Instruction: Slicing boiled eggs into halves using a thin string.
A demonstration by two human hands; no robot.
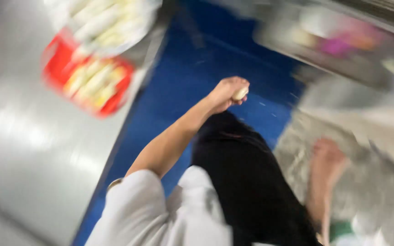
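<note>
Mid-carry, looks like: left hand (228,93) curled tight round a small pale lump (240,94) above blue floor (192,68). Right hand (327,159) too blurred, fingers unclear. Next probably needs steady aim toward red tray (58,64).

A white short-sleeved top (156,218) is worn, its sleeve ending above the elbow so that the left forearm (174,136) is left bare. Dark, probably black, trousers (247,191) are seen below it. No glove is worn on the left hand (226,93) or the right hand (327,159), though the latter is heavily blurred.
</note>
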